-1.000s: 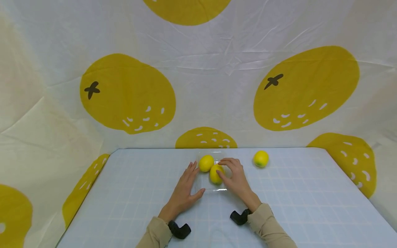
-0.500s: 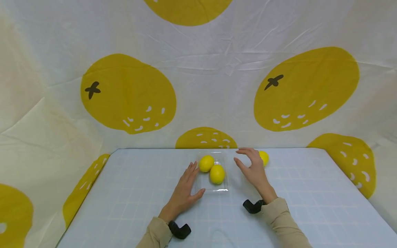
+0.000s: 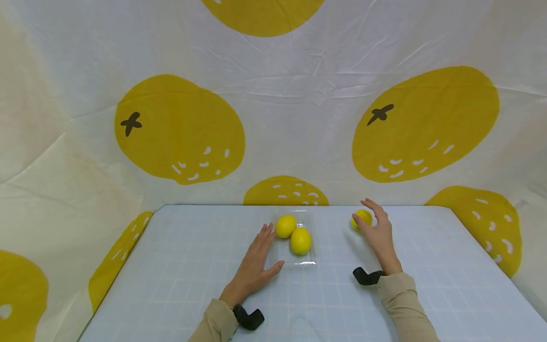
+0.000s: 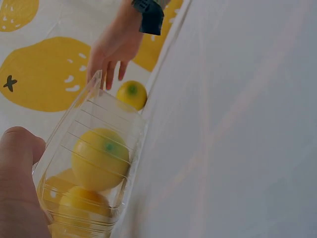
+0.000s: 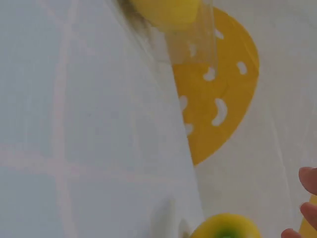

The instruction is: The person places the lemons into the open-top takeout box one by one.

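Two yellow lemons, one farther back and one nearer, lie in a clear plastic box on the table. Along the box's left side rests my left hand, fingers straight and thumb spread at the near corner. A third lemon, green at one end in the left wrist view, sits on the table right of the box. Over it reaches my right hand, thumb and fingers spread apart. The left wrist view shows these fingertips above the lone lemon, with a gap between.
A pale checked cloth covers the table. Behind its back edge hangs a white curtain printed with large yellow fruit. Each wrist wears a black camera mount, one on the left and one on the right.
My right hand has let go of the nearer lemon in the box and moved right, over to the lone lemon. The left hand has stayed beside the box.
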